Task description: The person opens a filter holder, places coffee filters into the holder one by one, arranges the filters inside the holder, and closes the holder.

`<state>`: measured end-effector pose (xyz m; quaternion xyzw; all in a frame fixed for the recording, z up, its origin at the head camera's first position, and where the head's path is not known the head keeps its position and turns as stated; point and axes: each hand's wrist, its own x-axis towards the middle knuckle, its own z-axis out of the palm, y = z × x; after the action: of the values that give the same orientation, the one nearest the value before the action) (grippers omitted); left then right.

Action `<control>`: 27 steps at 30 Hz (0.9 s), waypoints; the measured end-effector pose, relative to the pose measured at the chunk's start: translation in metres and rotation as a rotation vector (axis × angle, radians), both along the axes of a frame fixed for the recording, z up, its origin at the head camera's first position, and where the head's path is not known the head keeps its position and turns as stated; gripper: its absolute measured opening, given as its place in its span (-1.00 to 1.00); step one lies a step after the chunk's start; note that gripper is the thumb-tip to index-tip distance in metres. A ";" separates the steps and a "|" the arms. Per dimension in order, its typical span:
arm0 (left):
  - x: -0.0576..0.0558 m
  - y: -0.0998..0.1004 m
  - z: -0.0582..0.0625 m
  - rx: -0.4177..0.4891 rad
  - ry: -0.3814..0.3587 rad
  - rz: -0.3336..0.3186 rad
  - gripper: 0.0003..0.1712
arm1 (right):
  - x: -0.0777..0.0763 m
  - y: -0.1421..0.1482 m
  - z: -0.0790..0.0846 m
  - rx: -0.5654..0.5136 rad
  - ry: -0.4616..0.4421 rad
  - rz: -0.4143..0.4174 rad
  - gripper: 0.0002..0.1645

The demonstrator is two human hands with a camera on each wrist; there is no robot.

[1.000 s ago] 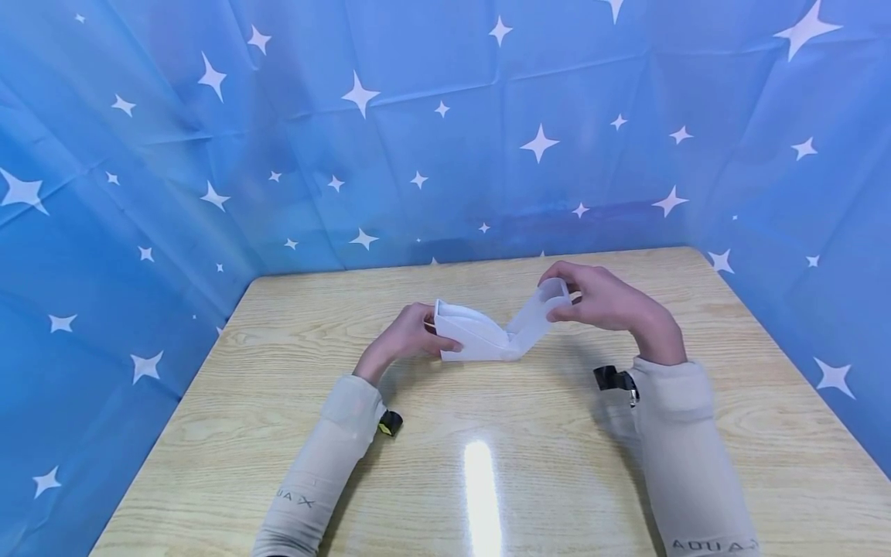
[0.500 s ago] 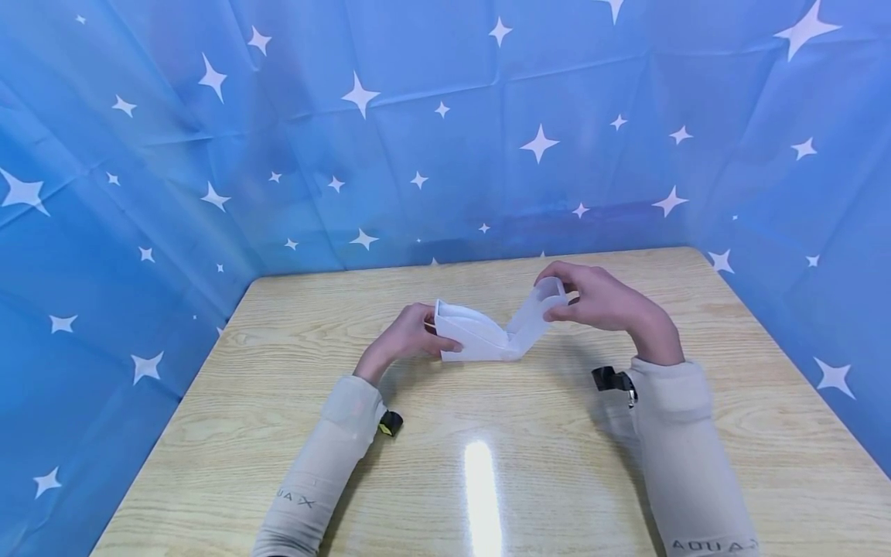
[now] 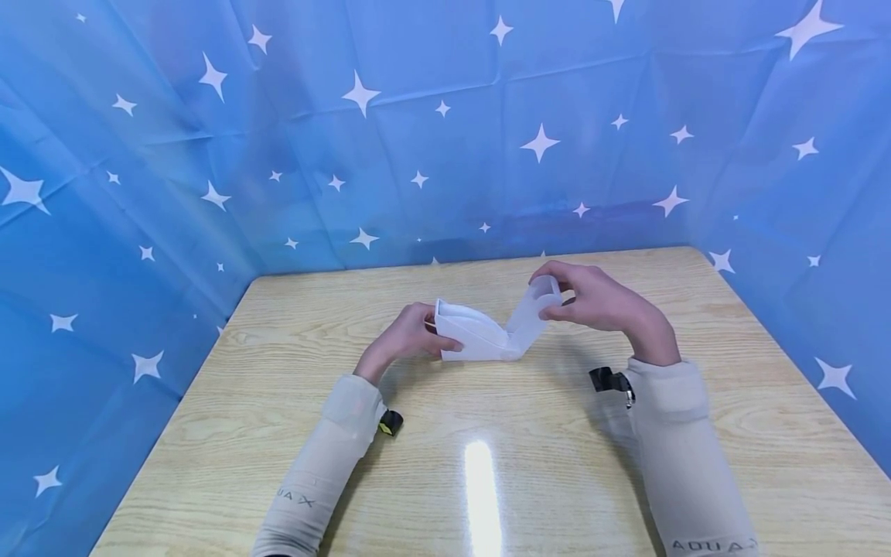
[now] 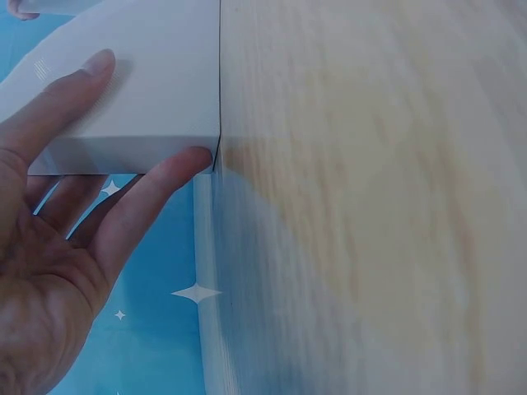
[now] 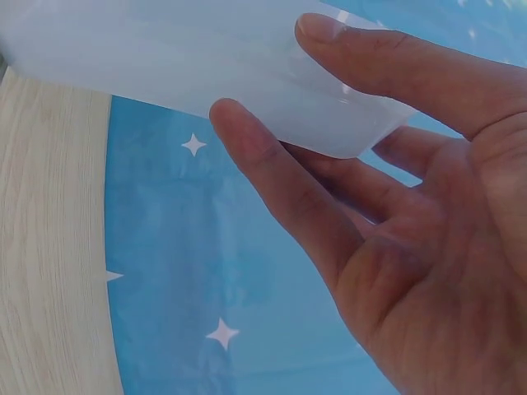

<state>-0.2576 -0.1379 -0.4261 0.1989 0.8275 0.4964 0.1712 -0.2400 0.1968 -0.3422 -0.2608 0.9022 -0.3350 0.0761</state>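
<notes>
A white box point(image 3: 475, 342) with a curved open top lies on the wooden table, and its frosted hinged lid point(image 3: 527, 323) is tilted up to the right. My left hand point(image 3: 409, 330) grips the box's left end. In the left wrist view, the thumb lies on the broad side of the white box point(image 4: 165, 78) and a fingertip is at its lower corner. My right hand point(image 3: 597, 298) holds the raised free end of the lid. Seen from the right wrist, the thumb is on one face of the frosted lid point(image 5: 198, 62), with the other fingers along its edge and behind it.
The wooden table point(image 3: 278, 456) has rounded far corners and a bright light reflection near the front. A blue curtain point(image 3: 452, 155) with white stars hangs behind it and at both sides. Small black devices point(image 3: 391, 422) are strapped at both wrists.
My right hand has shifted slightly to the left with the lid, which now stands a little steeper on its hinge. The left hand and the box base have not moved.
</notes>
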 end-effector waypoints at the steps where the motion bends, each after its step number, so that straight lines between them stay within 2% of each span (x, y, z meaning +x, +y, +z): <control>1: 0.000 0.000 0.000 -0.001 0.002 0.000 -0.53 | 0.000 0.000 0.000 0.000 0.003 0.002 -0.50; 27: 0.000 0.000 0.000 -0.001 0.015 -0.010 -0.55 | 0.001 -0.006 0.002 -0.021 0.001 0.004 -0.41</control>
<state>-0.2578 -0.1380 -0.4262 0.2065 0.8280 0.4936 0.1677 -0.2385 0.1907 -0.3401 -0.2637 0.8981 -0.3442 0.0738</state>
